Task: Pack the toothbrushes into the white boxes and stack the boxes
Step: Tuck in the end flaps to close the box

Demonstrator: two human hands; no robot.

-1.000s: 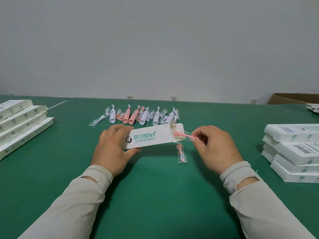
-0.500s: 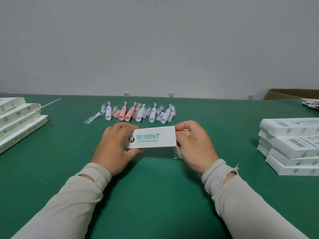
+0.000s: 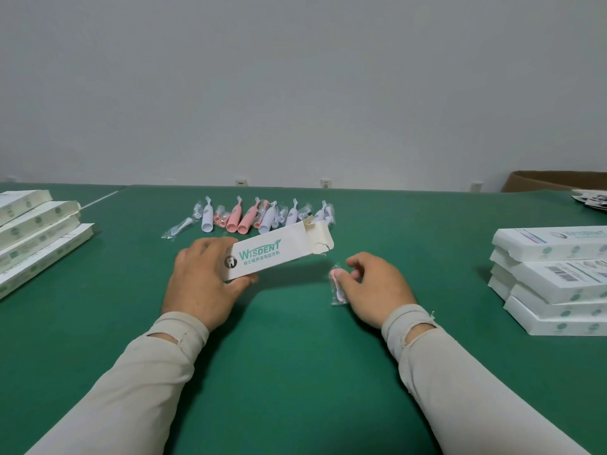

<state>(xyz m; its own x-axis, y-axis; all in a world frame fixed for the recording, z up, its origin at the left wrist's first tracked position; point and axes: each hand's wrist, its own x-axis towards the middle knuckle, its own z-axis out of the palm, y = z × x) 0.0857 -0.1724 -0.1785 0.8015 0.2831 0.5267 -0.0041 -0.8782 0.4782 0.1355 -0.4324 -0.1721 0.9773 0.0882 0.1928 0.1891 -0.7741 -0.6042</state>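
Observation:
My left hand (image 3: 200, 280) grips the near end of a white Wisdent box (image 3: 272, 254), held tilted above the green table, its far end flap (image 3: 320, 239) open. My right hand (image 3: 377, 287) rests on the table to the right of the box, fingers curled, pinching a small pink brush head in a clear wrapper (image 3: 337, 287). A row of pink and white toothbrush handles and wrapped heads (image 3: 253, 216) lies beyond the box.
White boxes are stacked at the right (image 3: 555, 277) and laid in a stepped pile at the left (image 3: 36, 231). A brown carton (image 3: 555, 180) stands at the back right. The table (image 3: 295, 356) is green felt.
The pink brush head went into the box. My right hand left the box's open end and dropped to the wrapped pink head on the table; the box flap now stands open.

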